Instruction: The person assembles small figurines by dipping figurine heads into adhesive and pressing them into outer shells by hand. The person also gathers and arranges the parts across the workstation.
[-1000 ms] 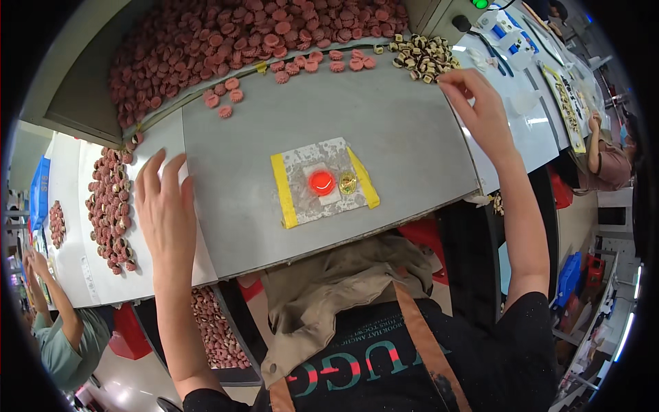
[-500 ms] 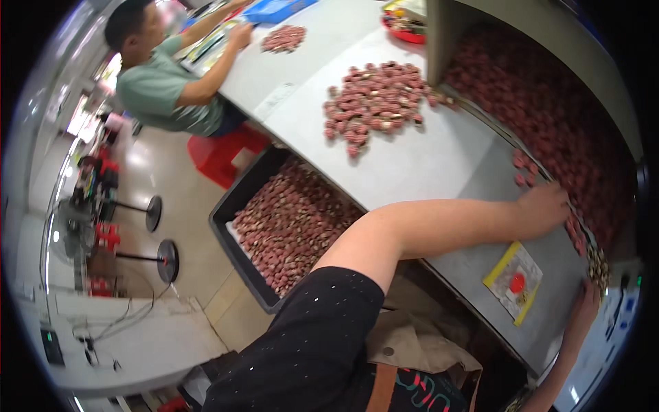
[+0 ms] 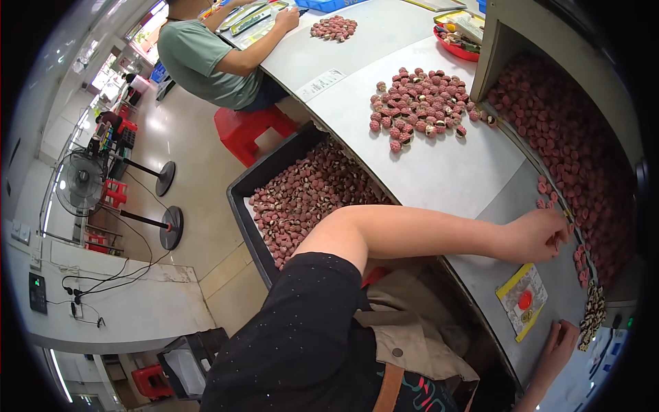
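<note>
My left hand point(image 3: 537, 235) is over the grey tabletop point(image 3: 473, 275), close to the rim of a recess heaped with reddish, round, rough-skinned pieces point(image 3: 570, 144). Its fingers are curled inward and hide whatever may be between them. A few loose red pieces point(image 3: 544, 192) lie along the rim beside it. My right hand point(image 3: 559, 343) is low at the right with bent fingers, near a small pile of cream-and-black pieces point(image 3: 592, 317); its grip is hidden. Between the hands lies a flat yellow-edged packet point(image 3: 523, 302) with a red spot.
A loose heap of red pieces point(image 3: 422, 103) lies farther up the table. Below its edge stands a black crate point(image 3: 240, 213) full of similar pieces. A co-worker point(image 3: 206, 58) sits at the far left by a red stool point(image 3: 240, 134). A red tray point(image 3: 456, 49) sits behind.
The view has shifted, bringing more of the left side into sight. My left hand has drawn back slightly from the rim, fingers curling. My right hand has moved away from the cream-and-black pile.
</note>
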Motion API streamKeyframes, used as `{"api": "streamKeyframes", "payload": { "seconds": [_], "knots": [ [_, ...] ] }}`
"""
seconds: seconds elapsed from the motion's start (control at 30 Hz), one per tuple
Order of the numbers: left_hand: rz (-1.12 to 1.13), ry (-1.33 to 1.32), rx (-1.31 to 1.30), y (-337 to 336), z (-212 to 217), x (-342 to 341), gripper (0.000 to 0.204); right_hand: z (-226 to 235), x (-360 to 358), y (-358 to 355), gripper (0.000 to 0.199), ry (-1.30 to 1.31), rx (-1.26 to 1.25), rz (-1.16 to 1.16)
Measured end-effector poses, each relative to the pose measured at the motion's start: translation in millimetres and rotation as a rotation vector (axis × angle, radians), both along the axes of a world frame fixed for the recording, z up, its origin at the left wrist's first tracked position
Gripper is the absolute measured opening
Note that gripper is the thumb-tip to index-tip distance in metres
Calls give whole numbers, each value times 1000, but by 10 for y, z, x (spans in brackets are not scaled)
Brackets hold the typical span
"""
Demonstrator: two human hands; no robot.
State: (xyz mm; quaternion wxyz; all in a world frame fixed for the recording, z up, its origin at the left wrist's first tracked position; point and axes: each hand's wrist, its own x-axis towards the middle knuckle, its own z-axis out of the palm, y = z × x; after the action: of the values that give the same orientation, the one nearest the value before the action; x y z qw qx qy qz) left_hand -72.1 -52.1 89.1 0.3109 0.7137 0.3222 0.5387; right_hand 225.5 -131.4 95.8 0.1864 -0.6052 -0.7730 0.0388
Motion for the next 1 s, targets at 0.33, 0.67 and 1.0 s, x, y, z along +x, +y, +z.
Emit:
{"api": "streamKeyframes", "payload": {
  "seconds": [0.33, 0.67, 1.0],
  "knots": [
    [-355, -435, -639, -190, -181, -139, 34, -74, 156, 167, 19, -18, 34, 77],
    [-444, -869, -1085, 231, -745, 695, 36, -364, 487, 941, 15, 145, -155, -40],
    [-434, -847, -1033, 245, -799, 860, 36, -412, -11, 999, 16, 256, -45, 311]
  ]
}}
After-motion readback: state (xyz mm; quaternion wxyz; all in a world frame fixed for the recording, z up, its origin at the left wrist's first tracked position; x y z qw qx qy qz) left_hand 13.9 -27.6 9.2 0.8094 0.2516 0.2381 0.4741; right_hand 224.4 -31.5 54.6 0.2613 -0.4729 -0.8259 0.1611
